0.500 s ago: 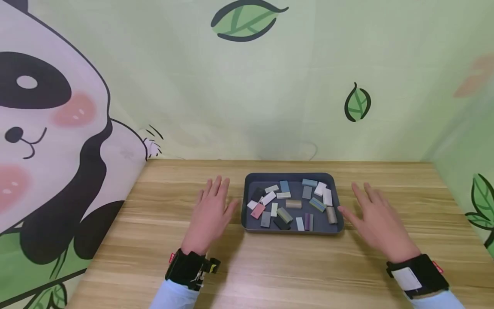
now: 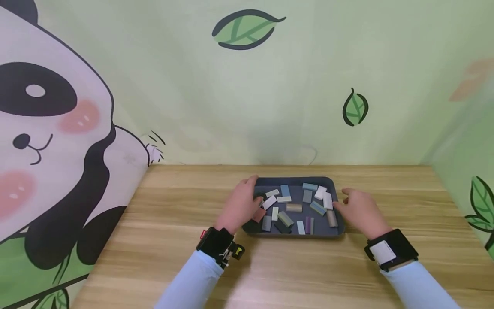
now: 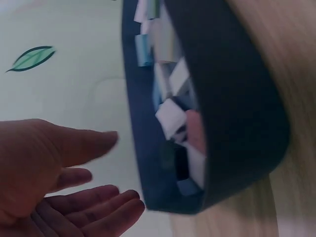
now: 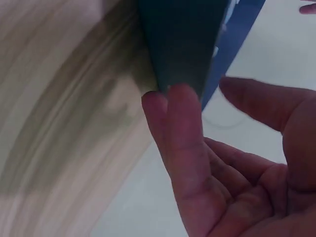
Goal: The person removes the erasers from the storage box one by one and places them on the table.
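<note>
A dark blue-grey tray (image 2: 293, 235) stands on the wooden table, holding many small rectangular blocks. My left hand (image 2: 237, 208) is at the tray's left end, thumb above the blocks; the left wrist view has its thumb and fingers (image 3: 101, 207) spread apart, close to the tray wall (image 3: 237, 118). At the opposite end is my right hand (image 2: 362, 213), its thumb near the right rim. In the right wrist view its fingers (image 4: 187, 138) overlap the tray's outer wall (image 4: 180, 49), with a gap to the thumb. Neither hand grips a block.
Among the blocks are a pink one (image 2: 258, 215), a beige one (image 2: 294, 207), a purple one (image 2: 308, 225) and several white ones. Behind the wooden table (image 2: 301, 270) rises a pale green cloth backdrop (image 2: 173, 86) printed with a panda and leaves.
Both hands have moved inward to the tray's ends, the left one to the right and the right one slightly left. Their spread fingers have drawn in. The head view has shifted slightly.
</note>
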Demonstrator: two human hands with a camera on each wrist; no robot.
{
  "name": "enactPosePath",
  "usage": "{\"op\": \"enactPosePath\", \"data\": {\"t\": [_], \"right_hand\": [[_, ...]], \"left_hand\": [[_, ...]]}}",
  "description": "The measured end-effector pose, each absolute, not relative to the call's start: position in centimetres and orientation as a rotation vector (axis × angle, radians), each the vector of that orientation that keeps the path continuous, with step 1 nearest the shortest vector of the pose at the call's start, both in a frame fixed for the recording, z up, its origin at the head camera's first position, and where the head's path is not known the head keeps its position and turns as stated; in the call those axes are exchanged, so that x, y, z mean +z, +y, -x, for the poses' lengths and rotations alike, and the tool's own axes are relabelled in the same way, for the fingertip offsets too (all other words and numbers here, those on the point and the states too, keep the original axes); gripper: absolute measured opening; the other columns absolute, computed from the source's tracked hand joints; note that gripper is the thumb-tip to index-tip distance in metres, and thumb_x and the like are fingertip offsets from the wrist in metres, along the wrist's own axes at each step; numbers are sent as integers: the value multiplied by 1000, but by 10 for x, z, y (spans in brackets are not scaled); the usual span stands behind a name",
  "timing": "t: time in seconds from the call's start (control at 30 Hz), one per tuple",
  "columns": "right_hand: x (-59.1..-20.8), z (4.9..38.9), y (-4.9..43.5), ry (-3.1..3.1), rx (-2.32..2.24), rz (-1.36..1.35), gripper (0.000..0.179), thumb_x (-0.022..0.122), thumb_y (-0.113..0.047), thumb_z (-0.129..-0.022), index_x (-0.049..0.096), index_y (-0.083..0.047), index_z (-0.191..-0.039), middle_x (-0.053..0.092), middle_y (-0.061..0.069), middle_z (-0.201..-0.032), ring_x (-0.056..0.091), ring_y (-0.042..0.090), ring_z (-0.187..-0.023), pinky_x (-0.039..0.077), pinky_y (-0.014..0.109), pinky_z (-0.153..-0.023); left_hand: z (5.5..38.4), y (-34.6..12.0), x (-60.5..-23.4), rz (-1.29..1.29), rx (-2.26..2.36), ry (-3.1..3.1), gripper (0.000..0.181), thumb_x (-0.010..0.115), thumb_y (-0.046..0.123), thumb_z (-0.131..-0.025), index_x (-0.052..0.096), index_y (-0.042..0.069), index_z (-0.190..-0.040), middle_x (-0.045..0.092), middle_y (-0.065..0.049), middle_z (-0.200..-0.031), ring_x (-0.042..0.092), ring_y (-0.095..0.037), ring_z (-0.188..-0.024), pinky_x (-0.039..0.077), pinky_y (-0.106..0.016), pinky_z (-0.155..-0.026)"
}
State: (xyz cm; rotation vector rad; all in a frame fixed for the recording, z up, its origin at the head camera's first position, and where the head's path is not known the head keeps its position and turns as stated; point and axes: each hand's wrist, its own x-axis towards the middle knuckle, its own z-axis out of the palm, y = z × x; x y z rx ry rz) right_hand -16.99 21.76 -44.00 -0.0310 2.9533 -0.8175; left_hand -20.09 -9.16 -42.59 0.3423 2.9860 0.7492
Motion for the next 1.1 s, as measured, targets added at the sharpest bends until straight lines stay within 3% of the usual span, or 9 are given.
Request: {"op": "enactPosePath", "data": {"t": [0.07,0.27,0.4,0.53,0.67,0.87,1.1], "right_hand": [[-442,173,216,2973,-819,9,52,60,-24,-87,52,14,-121,64,30,-103,65,32,-85,52,40,-65],[-448,175,212,2980,-822,-32,38,59,-17,-86,62,14,-107,64,30,-105,64,36,-87,51,46,-73],[-449,175,209,2949,-858,-61,28,54,-13,-88,67,9,-98,66,21,-87,59,23,-65,47,33,-54],[-448,172,207,2942,-854,-85,22,52,-10,-88,67,1,-76,56,6,-62,50,15,-50,37,26,-44],[-446,170,206,2941,-846,-107,31,51,-8,-87,51,-6,-56,41,-1,-50,44,13,-43,33,25,-40],[-446,169,207,2949,-830,-125,35,51,-8,-86,43,-10,-52,36,-3,-48,42,13,-41,31,24,-40],[-449,170,209,2958,-811,-109,37,52,-9,-85,39,-12,-50,32,-5,-47,38,11,-40,28,24,-40]], "left_hand": [[207,-87,-430,-316,750,2939,61,64,17,-86,38,9,-141,49,-14,-135,54,-21,-112,45,-39,-97],[217,-82,-442,-342,604,2942,49,62,13,-86,48,2,-132,55,-15,-127,54,-20,-103,45,-36,-97],[219,-79,-446,-376,543,2951,32,62,11,-85,57,1,-115,60,-11,-102,59,-17,-82,52,-27,-70],[220,-76,-447,-347,602,2863,19,62,8,-85,58,2,-103,58,-6,-79,57,-13,-55,44,-24,-44],[223,-74,-448,-335,604,2825,15,66,7,-81,59,3,-94,60,-4,-67,56,-13,-50,44,-25,-42],[224,-71,-446,-383,463,2875,16,76,6,-69,63,7,-78,60,-2,-63,54,-16,-52,42,-25,-42],[221,-65,-444,-378,397,2882,15,76,6,-69,66,7,-80,60,-3,-66,56,-18,-53,42,-26,-39]]}}
